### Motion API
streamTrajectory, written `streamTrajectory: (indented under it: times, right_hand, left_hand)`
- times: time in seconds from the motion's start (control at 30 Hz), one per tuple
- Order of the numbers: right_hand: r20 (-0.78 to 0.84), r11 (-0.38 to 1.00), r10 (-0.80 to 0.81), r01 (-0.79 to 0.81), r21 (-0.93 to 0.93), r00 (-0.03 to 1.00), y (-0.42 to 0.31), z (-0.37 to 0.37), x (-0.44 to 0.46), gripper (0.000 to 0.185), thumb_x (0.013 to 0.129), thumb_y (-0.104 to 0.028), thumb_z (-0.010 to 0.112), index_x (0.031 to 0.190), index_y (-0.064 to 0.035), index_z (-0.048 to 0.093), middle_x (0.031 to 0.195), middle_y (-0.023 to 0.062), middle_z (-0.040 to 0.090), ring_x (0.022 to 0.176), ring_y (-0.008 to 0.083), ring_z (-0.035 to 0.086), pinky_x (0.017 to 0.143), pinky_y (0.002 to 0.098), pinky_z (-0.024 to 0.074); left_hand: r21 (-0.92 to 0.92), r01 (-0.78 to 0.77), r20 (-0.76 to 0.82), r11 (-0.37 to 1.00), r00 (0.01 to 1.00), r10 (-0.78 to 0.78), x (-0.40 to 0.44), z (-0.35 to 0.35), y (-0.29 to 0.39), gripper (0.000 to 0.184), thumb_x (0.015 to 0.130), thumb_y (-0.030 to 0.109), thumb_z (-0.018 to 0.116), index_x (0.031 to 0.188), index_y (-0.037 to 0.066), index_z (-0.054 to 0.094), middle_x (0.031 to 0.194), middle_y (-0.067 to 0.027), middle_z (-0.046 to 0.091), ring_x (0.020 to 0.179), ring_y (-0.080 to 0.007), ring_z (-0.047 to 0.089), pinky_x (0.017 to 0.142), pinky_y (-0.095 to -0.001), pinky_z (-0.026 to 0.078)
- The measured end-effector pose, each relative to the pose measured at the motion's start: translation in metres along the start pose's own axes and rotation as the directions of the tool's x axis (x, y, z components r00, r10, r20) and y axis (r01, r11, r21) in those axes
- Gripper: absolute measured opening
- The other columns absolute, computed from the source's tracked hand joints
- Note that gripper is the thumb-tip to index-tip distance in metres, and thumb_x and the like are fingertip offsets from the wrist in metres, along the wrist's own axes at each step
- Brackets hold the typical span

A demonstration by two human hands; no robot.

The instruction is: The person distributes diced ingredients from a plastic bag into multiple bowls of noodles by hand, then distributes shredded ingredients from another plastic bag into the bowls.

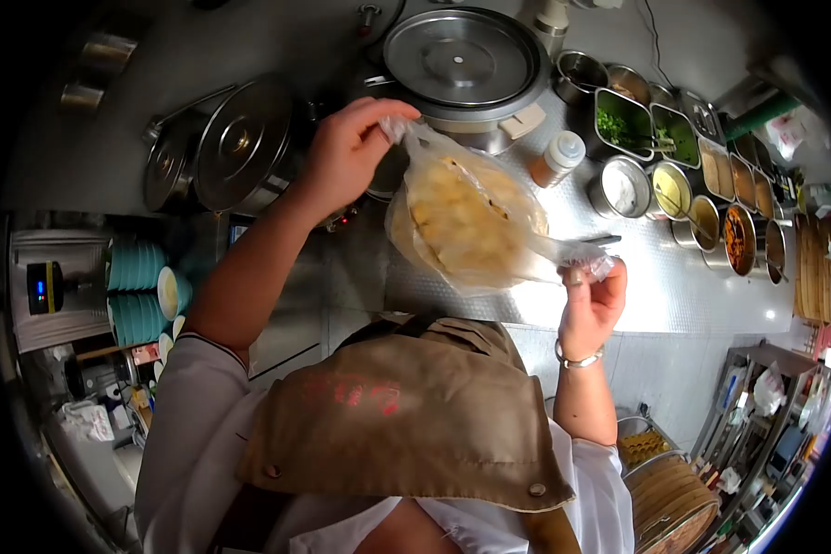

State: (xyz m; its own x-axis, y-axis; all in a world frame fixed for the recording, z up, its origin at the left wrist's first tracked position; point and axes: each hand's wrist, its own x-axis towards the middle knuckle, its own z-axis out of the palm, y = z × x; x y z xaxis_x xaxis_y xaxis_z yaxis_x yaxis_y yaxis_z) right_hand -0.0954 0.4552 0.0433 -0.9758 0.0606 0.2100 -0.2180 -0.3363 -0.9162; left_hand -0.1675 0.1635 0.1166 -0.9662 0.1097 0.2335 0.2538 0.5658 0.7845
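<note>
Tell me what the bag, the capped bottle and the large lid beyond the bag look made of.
Bag: thin plastic film, judging by its see-through, crinkled, shiny surface.
Capped bottle: probably plastic; its translucent wall shows an orange-brown tint low down.
Large lid: likely metal, from its smooth grey sheen.

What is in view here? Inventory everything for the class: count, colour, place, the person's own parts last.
Counter: one, silver, middle
Plastic bag: one, translucent, held above the counter
Bag contents: uncountable, pale yellow, inside it
Lidded cooker: one, silver, beyond the bag
Squeeze bottle: one, brown and white, right of the cooker
Food containers: over ten, mostly silver, counter's right side
Round lids: two, silver, left of the cooker
Bowls: many, mostly teal, stacked far left
Shelf goods: many, mixed colours, lower right
Apron: one, brown, on the chest
Bracelet: one, silver, right wrist
Left hand: one, bare, holding the bag's top
Right hand: one, bare, holding the bag's other end
</note>
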Motion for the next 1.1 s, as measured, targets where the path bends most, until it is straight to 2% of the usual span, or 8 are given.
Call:
streamTrajectory:
  times: [0.1, 0.2, 0.3, 0.4, 0.5, 0.7, 0.87, 1.1]
  right_hand:
    - [0.057, 0.997, -0.067, 0.065, 0.044, 0.996, -0.014, 0.002, 0.014, 0.012, 0.086, -0.005, 0.057, 0.096, -0.0023, 0.051, 0.090, 0.0074, 0.058, 0.078, 0.0129, 0.053, 0.072, 0.0280, 0.0449]
    - [0.231, 0.966, -0.193, 0.145, 0.213, 0.954, -0.050, 0.024, 0.037, 0.012, 0.084, -0.010, 0.058, 0.090, -0.0030, 0.050, 0.077, 0.0106, 0.053, 0.068, 0.0224, 0.051, 0.065, 0.0348, 0.0444]
    - [0.417, 0.923, -0.303, 0.154, 0.353, 0.857, -0.083, 0.031, 0.056, 0.016, 0.088, -0.023, 0.057, 0.087, -0.0111, 0.047, 0.081, 0.0040, 0.048, 0.071, 0.0178, 0.044, 0.063, 0.0324, 0.0380]
    - [0.443, 0.770, -0.631, 0.585, 0.257, 0.637, -0.109, 0.048, 0.090, 0.028, 0.091, -0.036, 0.055, 0.100, -0.0096, 0.056, 0.084, 0.0051, 0.050, 0.073, 0.0172, 0.047, 0.065, 0.0295, 0.0409]
    - [0.428, 0.549, -0.769, 0.833, 0.061, 0.475, -0.126, 0.082, 0.109, 0.050, 0.091, -0.047, 0.049, 0.113, -0.0033, 0.055, 0.082, 0.0070, 0.050, 0.071, 0.0165, 0.048, 0.065, 0.0279, 0.0409]
    - [0.596, 0.975, -0.212, 0.209, 0.075, 0.775, -0.101, 0.201, 0.060, 0.063, 0.085, -0.050, 0.058, 0.106, 0.0078, 0.049, 0.075, 0.0077, 0.055, 0.060, 0.0133, 0.055, 0.055, 0.0219, 0.0451]
    - [0.900, 0.919, 0.106, -0.387, 0.073, 0.423, -0.027, 0.296, -0.005, 0.057, 0.088, -0.025, 0.061, 0.131, -0.0001, 0.035, 0.111, 0.0216, 0.060, 0.079, 0.0204, 0.065, 0.074, 0.0296, 0.0504]
    - [0.941, 0.795, 0.335, -0.547, -0.262, 0.036, 0.066, 0.401, -0.122, 0.047, 0.087, -0.002, 0.056, 0.131, -0.0055, 0.040, 0.121, 0.0208, 0.056, 0.071, 0.0090, 0.060, 0.057, 0.0187, 0.0496]
  left_hand:
    - [-0.505, 0.260, 0.062, 0.823, 0.962, -0.266, 0.000, -0.010, 0.020, 0.022, 0.097, 0.018, 0.044, 0.104, 0.002, 0.058, 0.089, -0.0052, 0.056, 0.083, -0.0147, 0.056, 0.083, -0.0310, 0.047]
    - [-0.775, 0.149, 0.157, 0.614, 0.987, -0.040, -0.004, -0.037, 0.024, 0.022, 0.097, 0.020, 0.041, 0.103, 0.003, 0.054, 0.097, -0.0077, 0.056, 0.097, -0.0207, 0.055, 0.093, -0.0374, 0.041]
    - [-0.884, -0.004, 0.095, 0.467, 0.977, 0.190, -0.014, -0.081, 0.039, 0.023, 0.098, 0.020, 0.038, 0.100, 0.003, 0.053, 0.099, -0.0072, 0.056, 0.092, -0.0203, 0.059, 0.095, -0.0417, 0.041]
    - [-0.916, -0.117, -0.079, 0.383, 0.990, 0.113, -0.055, -0.127, 0.065, 0.029, 0.098, 0.023, 0.034, 0.107, 0.002, 0.051, 0.121, -0.0128, 0.050, 0.120, -0.0286, 0.043, 0.103, -0.0473, 0.031]
    - [-0.794, -0.083, -0.058, 0.602, 0.996, 0.061, -0.091, -0.176, 0.107, 0.031, 0.099, 0.024, 0.032, 0.113, 0.004, 0.050, 0.124, -0.0134, 0.049, 0.120, -0.0295, 0.043, 0.103, -0.0507, 0.029]
    - [-0.703, -0.100, -0.382, 0.705, 0.888, -0.255, -0.209, -0.215, 0.079, 0.020, 0.097, 0.025, 0.043, 0.092, 0.007, 0.051, 0.091, -0.0101, 0.057, 0.078, -0.0195, 0.058, 0.072, -0.0340, 0.049]
    - [-0.760, -0.012, -0.447, 0.649, 0.736, -0.509, -0.331, -0.223, 0.064, 0.039, 0.090, 0.016, 0.054, 0.126, 0.006, 0.043, 0.088, -0.0092, 0.056, 0.054, -0.0054, 0.041, 0.046, -0.0187, 0.034]
    - [-0.080, 0.871, -0.432, 0.485, 0.408, -0.804, -0.539, -0.194, 0.004, 0.045, 0.081, 0.015, 0.065, 0.122, 0.006, 0.049, 0.071, -0.0015, 0.053, 0.060, -0.0080, 0.049, 0.051, -0.0225, 0.042]
